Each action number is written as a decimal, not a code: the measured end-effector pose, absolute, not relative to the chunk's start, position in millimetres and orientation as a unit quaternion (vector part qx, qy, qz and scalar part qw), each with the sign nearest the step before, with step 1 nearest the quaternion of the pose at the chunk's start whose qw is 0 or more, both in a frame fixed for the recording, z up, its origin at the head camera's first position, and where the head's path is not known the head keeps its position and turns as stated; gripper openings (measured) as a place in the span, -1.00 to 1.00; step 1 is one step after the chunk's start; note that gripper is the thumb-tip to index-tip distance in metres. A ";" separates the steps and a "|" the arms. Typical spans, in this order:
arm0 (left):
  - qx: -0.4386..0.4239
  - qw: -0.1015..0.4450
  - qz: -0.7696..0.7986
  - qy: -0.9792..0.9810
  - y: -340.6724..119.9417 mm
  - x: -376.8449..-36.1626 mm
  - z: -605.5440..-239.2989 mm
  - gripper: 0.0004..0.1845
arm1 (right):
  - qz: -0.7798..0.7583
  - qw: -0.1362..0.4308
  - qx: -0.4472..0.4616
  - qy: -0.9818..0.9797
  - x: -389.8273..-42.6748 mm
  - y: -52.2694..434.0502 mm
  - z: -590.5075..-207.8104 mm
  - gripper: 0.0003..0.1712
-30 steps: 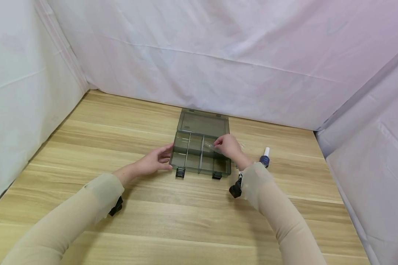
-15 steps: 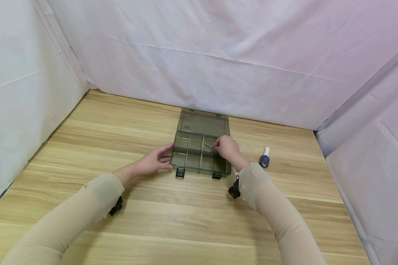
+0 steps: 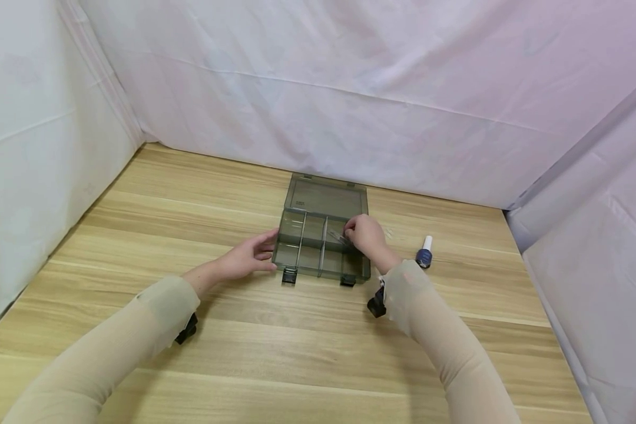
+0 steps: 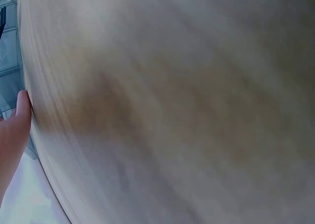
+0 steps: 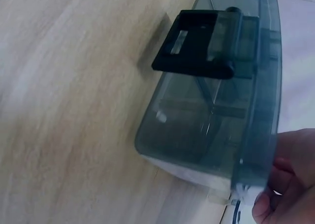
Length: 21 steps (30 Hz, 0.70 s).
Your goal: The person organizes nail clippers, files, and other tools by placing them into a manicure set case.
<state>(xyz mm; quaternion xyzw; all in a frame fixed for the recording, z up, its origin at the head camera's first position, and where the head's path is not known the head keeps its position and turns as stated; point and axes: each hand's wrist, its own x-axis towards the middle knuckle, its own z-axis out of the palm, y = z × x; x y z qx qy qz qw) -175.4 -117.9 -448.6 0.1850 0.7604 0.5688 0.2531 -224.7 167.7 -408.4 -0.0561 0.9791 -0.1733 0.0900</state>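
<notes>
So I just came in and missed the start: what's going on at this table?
A person is working at a smoky grey translucent plastic organiser box that lies open on the wooden table. The left hand rests against the box's left side, steadying it. The right hand reaches into the right-hand compartment, pinching a small clear item too small to identify. A dark blue nail polish bottle with a white cap lies to the right.

smoky compartment box (image 3: 320, 241), lid open, on table
</notes>
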 end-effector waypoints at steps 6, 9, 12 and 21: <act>0.187 0.251 0.569 0.760 -118.1 -175.8 -449.9 -0.03 | -0.217 0.073 -0.040 0.973 -220.5 172.0 -405.0 -0.74; 0.188 0.252 0.569 0.760 -118.3 -176.0 -450.5 -0.03 | -0.237 0.065 -0.033 0.969 -218.1 175.1 -404.0 -0.73; 0.188 0.252 0.568 0.760 -118.5 -176.2 -451.0 -0.02 | -0.259 0.056 -0.030 0.964 -216.2 179.2 -403.2 -0.73; 0.184 0.252 0.564 0.765 -118.8 -176.1 -450.0 -0.02 | -0.339 0.042 0.010 0.940 -213.5 194.8 -400.2 -0.71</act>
